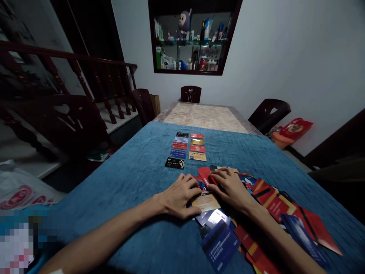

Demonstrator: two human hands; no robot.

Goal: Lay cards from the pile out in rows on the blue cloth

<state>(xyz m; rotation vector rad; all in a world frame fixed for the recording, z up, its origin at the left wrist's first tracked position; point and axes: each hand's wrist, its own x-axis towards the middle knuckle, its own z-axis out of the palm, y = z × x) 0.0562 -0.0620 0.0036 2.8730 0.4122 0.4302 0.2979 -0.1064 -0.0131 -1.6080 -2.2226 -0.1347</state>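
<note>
Nine cards (pixel 197 148) at 11 o'clock sit columned, keeping faces visible; left hand (pixel 179 196), thumb apart, and right hand (pixel 231 189), fingers loosely spread, probably steady the pile (pixel 221 246).

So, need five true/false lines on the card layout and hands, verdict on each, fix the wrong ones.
1. The left column has five cards. True.
2. The right column has more cards than the left one. False: it has four, one fewer.
3. The left column's card nearest the person is plain red. False: it is a black card with gold print.
4. A tan card shows between the left hand and the right hand. True.
5. The blue cloth covers the whole table top. False: the far end of the table is outside it.
</note>
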